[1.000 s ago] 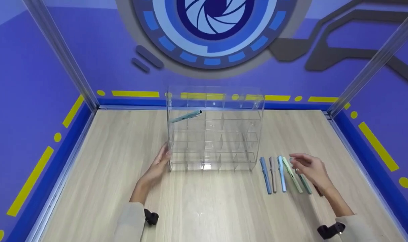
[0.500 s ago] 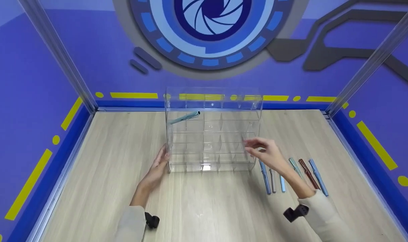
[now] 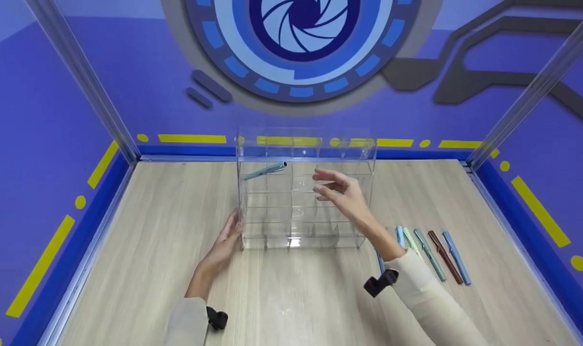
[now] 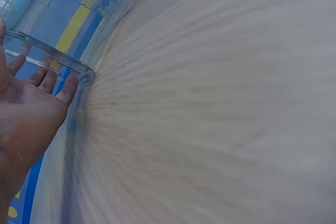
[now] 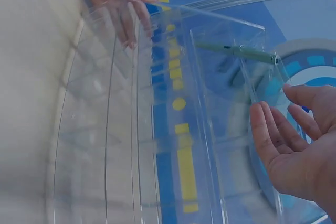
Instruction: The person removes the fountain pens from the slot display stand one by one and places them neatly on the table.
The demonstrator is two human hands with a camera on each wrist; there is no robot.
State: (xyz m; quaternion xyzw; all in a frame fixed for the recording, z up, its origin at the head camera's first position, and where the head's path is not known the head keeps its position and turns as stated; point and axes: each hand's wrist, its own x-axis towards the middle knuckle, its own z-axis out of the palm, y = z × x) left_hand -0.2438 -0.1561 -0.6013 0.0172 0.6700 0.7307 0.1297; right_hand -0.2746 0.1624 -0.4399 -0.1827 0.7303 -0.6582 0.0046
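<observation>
A clear acrylic rack (image 3: 301,228) with several tiers of small compartments stands upright on the table. My left hand (image 3: 226,240) steadies its left side; in the left wrist view the fingers (image 4: 67,90) are mostly straight against the rack's side. One teal pen (image 3: 265,171) leans slantwise in the rack's upper left, its capped end jutting toward the front, and shows as green in the right wrist view. My right hand (image 3: 346,194) hovers before the rack's upper right part, fingers loosely bent and apart from the thumb, with nothing between them.
Right of the rack, several pens lie roughly side by side: a light blue one (image 3: 400,233), a teal one (image 3: 431,254), a brown one (image 3: 446,257) and a blue one (image 3: 457,257). My right forearm partly covers others. A printed blue wall (image 3: 186,115) rises behind the table.
My right hand has moved from over the pens leftward and up to the front of the rack. The left hand has stayed at the rack's side.
</observation>
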